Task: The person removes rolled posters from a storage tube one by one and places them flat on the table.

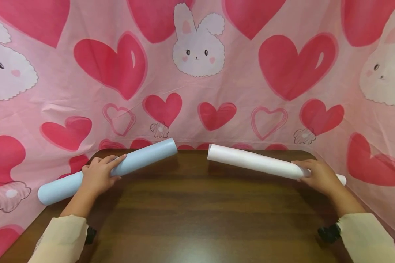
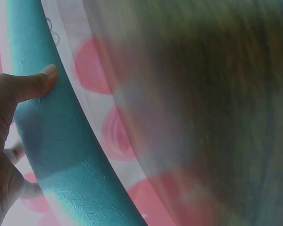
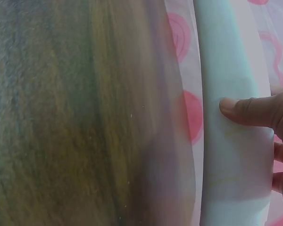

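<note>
In the head view a light blue roll (image 1: 148, 155) slants across the left side of the table. My left hand (image 1: 100, 173) grips it around its middle. The left wrist view shows the thumb (image 2: 40, 84) lying over the roll's creased surface, with other fingers behind it. On the right, a white roll (image 1: 250, 160) tilts down toward the right edge. My right hand (image 1: 319, 177) holds it near its right end. The right wrist view has the thumb (image 3: 245, 110) across the near side of the white roll. The two rolls' inner ends are apart.
Both rolls are above a dark brown wooden table (image 1: 204, 212). Pink cloth (image 1: 197, 95) with red hearts and white rabbits hangs behind the table and along both sides. Black bands (image 1: 90, 235) show at the wrists, by cream sleeves (image 1: 60, 237).
</note>
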Demonstrator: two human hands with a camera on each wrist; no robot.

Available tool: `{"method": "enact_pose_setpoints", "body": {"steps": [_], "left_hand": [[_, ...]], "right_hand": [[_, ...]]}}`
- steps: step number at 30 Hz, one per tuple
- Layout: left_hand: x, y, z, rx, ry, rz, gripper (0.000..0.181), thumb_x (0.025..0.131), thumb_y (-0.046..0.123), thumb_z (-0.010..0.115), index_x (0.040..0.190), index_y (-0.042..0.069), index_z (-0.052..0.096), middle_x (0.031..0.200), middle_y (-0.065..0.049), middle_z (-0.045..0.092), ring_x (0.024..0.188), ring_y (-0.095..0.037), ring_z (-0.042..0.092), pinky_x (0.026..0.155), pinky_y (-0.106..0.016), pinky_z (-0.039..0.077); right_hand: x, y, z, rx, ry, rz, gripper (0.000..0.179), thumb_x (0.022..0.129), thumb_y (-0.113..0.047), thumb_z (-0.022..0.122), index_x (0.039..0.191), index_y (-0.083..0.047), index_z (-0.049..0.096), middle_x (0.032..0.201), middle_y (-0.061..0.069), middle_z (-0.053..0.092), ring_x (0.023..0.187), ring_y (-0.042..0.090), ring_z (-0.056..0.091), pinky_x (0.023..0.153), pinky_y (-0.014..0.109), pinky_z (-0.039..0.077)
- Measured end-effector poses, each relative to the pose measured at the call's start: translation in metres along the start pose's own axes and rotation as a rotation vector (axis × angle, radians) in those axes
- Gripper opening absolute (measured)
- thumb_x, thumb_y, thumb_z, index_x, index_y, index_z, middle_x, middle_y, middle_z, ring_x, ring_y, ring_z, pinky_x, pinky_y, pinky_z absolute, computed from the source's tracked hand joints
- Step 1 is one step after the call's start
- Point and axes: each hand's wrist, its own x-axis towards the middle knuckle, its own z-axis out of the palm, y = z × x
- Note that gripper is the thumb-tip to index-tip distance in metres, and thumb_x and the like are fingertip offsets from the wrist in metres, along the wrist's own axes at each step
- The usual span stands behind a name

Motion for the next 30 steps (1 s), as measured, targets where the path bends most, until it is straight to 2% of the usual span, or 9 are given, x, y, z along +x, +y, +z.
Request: {"method": "enact_pose_setpoints", "body": {"steps": [5, 12, 21, 30], "left_hand": [[-0.006, -0.008, -0.001, -0.001, -0.006, -0.084, 0.086, 0.064, 0.017, 0.088, 0.142, 0.022, 0.051, 0.129, -0.019, 0.054, 0.106, -0.048, 0.046, 0.066, -0.071, 0.036], [-0.013, -0.021, -0.002, -0.024, -0.050, -0.198, 0.090, 0.064, 0.018, 0.087, 0.144, 0.019, 0.048, 0.130, -0.022, 0.051, 0.107, -0.053, 0.042, 0.069, -0.081, 0.031], [-0.021, -0.043, 0.001, -0.036, -0.132, -0.303, 0.093, 0.065, 0.022, 0.087, 0.147, 0.016, 0.044, 0.131, -0.027, 0.048, 0.107, -0.056, 0.037, 0.067, -0.081, 0.028], [-0.027, -0.064, -0.003, -0.050, -0.240, -0.425, 0.097, 0.064, 0.024, 0.087, 0.147, 0.010, 0.038, 0.130, -0.033, 0.042, 0.106, -0.063, 0.033, 0.070, -0.085, 0.023]], "right_hand": [[-0.004, 0.000, 0.000, -0.011, 0.025, -0.027, 0.060, 0.058, 0.000, 0.090, 0.114, 0.004, 0.068, 0.097, 0.023, 0.068, 0.088, 0.044, 0.063, 0.078, 0.065, 0.047], [-0.007, 0.003, 0.001, -0.012, 0.049, -0.046, 0.062, 0.056, 0.000, 0.091, 0.113, 0.004, 0.068, 0.096, 0.024, 0.068, 0.086, 0.044, 0.063, 0.076, 0.065, 0.047], [-0.008, 0.004, 0.005, -0.060, 0.111, -0.116, 0.062, 0.050, 0.000, 0.093, 0.108, 0.002, 0.071, 0.091, 0.020, 0.070, 0.083, 0.040, 0.065, 0.072, 0.058, 0.049], [-0.008, 0.003, 0.009, -0.062, 0.078, -0.095, 0.062, 0.053, -0.002, 0.093, 0.111, 0.002, 0.069, 0.093, 0.022, 0.069, 0.084, 0.042, 0.064, 0.073, 0.061, 0.049]]}}
